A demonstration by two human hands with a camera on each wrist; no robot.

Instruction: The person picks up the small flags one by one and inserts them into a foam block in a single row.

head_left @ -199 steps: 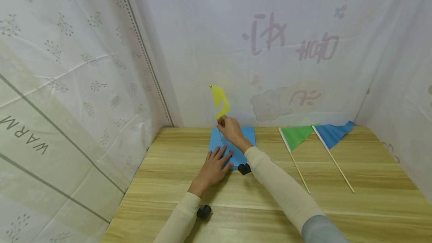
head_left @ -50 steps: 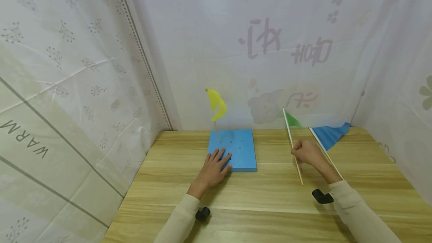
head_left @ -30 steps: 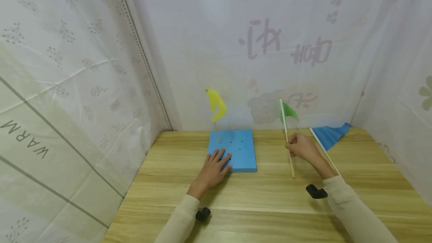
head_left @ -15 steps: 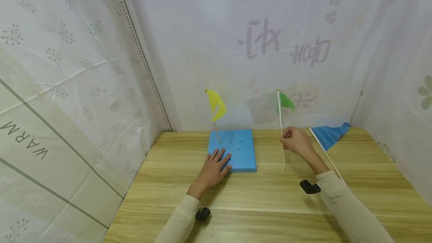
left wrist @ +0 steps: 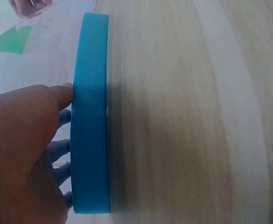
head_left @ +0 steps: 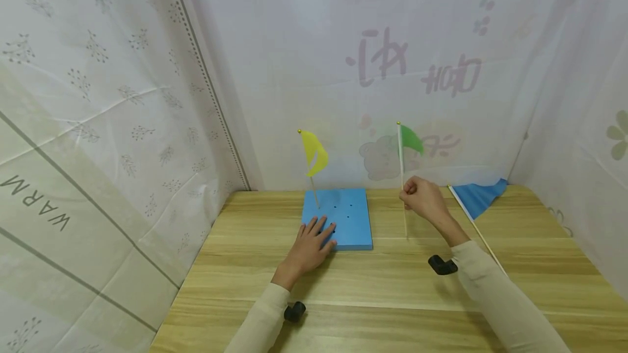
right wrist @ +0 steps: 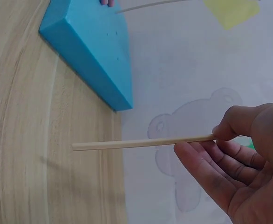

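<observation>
My left hand (head_left: pixel 308 247) rests with spread fingers on the front left of a blue foam block (head_left: pixel 350 233) that has several small holes in its top. A yellow flag (head_left: pixel 316 154) stands in the block near its back left, its stick leaning a little. To the right of the block, my right hand (head_left: pixel 426 200) pinches the wooden stick of a green flag (head_left: pixel 411 140) between thumb and fingers. In the right wrist view the stick's bare lower end (right wrist: pixel 76 146) hangs above the table, apart from the block.
A blue flag (head_left: pixel 478 198) lies on the wooden table (head_left: pixel 373 320) to the right, its stick partly behind the right forearm. Printed curtains (head_left: pixel 294 42) rise along the back and both sides. A black wrist camera (head_left: pixel 295 312) sits on each wrist.
The yellow flag was set in the block and released. My right hand picked up the green flag, raised it upright and carried it left towards the block. The left hand stays put.
</observation>
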